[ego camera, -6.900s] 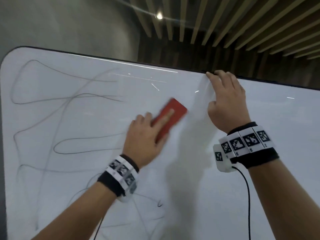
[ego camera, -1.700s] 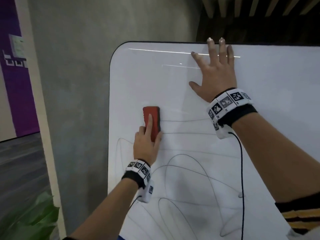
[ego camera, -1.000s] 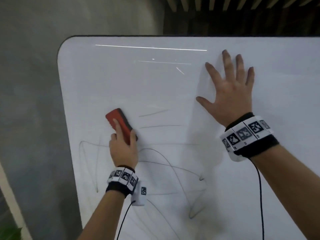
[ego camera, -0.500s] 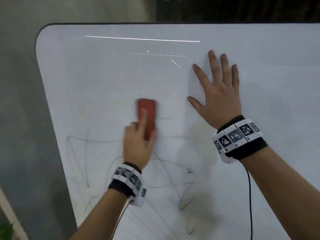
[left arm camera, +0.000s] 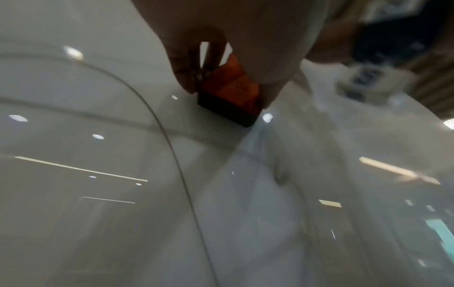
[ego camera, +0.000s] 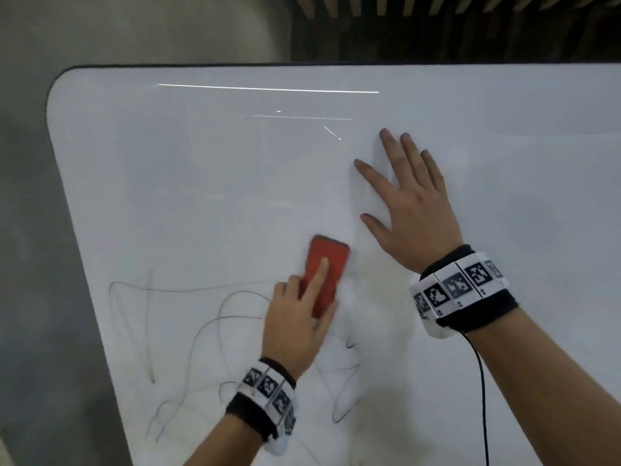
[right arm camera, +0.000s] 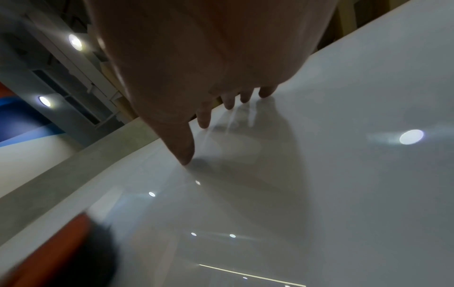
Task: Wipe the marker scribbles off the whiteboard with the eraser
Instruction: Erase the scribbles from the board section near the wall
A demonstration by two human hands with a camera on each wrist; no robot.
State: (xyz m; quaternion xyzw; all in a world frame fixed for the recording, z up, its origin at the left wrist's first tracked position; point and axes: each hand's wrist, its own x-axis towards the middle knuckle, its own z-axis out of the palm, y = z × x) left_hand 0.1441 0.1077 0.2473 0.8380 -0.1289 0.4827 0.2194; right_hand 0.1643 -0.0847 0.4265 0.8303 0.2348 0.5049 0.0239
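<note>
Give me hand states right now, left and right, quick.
Left hand: grips the red eraser, pressing it on the whiteboard.
Right hand: open, fingers spread flat on the whiteboard, holding nothing.

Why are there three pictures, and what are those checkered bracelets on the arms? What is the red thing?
These are a person's two hands, not a machine. One picture comes from a camera on the person's head, looking at a whiteboard. The other two come from small cameras worn on the wrists, so you see the fingers up close. The checkered wristbands go around each wrist. The left hand holds a red eraser, pressing it on the board to wipe it. Thin marker scribbles are on the lower part of the board. The right hand holds nothing; it lies flat on the board with its fingers spread.
</note>
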